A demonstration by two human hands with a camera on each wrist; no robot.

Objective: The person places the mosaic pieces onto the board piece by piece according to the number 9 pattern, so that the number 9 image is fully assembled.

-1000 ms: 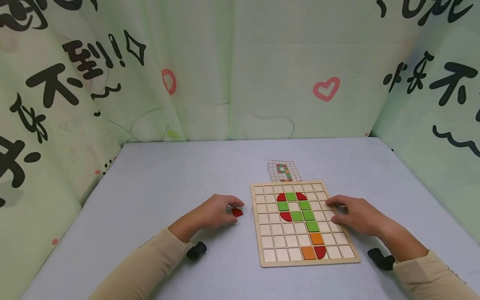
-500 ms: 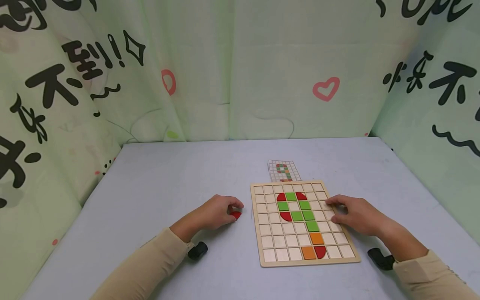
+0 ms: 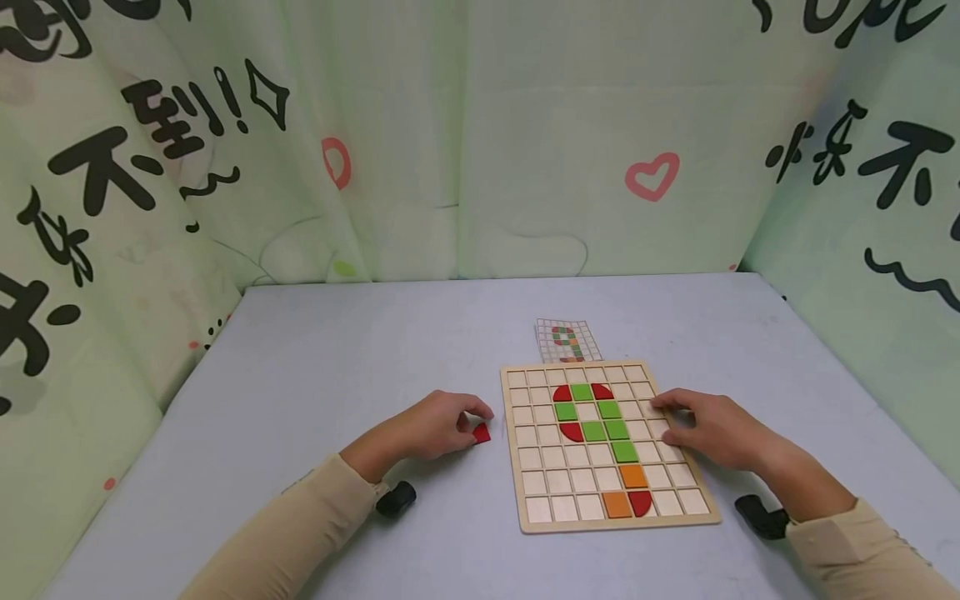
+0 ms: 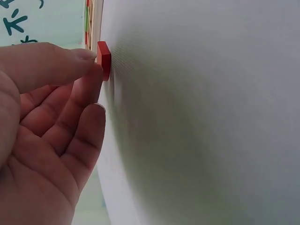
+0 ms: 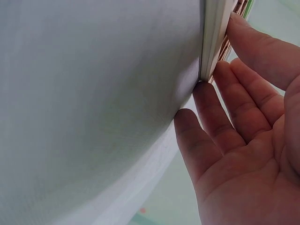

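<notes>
My left hand (image 3: pixel 442 423) is left of the wooden grid board (image 3: pixel 525 528), pinching a small red tile (image 3: pixel 482 433) between thumb and fingers. In the left wrist view the tile (image 4: pixel 104 61) stands out past the thumb tip, just by the table surface; the fingers hide part of it. The board carries green square tiles (image 3: pixel 625 452), orange square tiles (image 3: pixel 633 477) and red quarter-round tiles (image 3: pixel 640 504) in its cells. At the board's right edge rests my right hand (image 3: pixel 712 427). Its thumb and fingertips touch the rim (image 5: pixel 213 37), the fingers nearly straight.
Behind the board lies a printed pattern card (image 3: pixel 567 337), its near end covered by the board. Both stand on a pale table (image 3: pixel 360 342). Curtains (image 3: pixel 540 150) with black lettering enclose the back and sides.
My left fingers have turned the red tile, so a straight-edged corner shows now where a rounded edge showed before. The right hand and board stay put.
</notes>
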